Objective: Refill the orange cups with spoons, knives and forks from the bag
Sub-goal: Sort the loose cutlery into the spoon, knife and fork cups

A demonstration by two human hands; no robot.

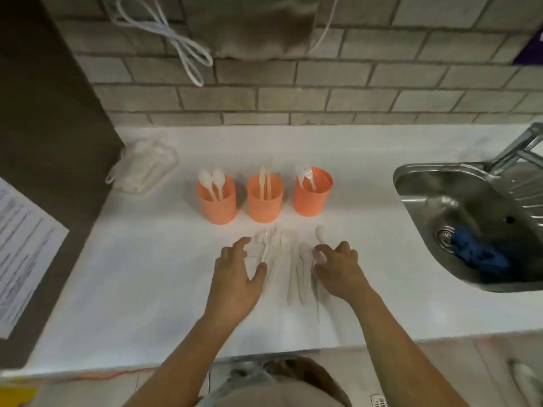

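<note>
Three orange cups stand in a row on the white counter. The left cup [217,201] holds two white spoons, the middle cup [265,201] two knives, the right cup [311,195] forks. In front of them lies a loose pile of white plastic cutlery [289,259]. My left hand [238,274] hovers at the pile's left edge with fingers spread. My right hand [338,265] is at the pile's right edge, fingers curled, and seems to pinch a white piece, though blur hides the grip. A clear plastic bag [144,168] lies at the back left.
A steel sink [476,227] with a blue cloth [476,257] in it sits at the right, its tap above. A dark cabinet wall with a paper sheet [20,254] bounds the left. Brick wall behind; white cords [182,48] hang there.
</note>
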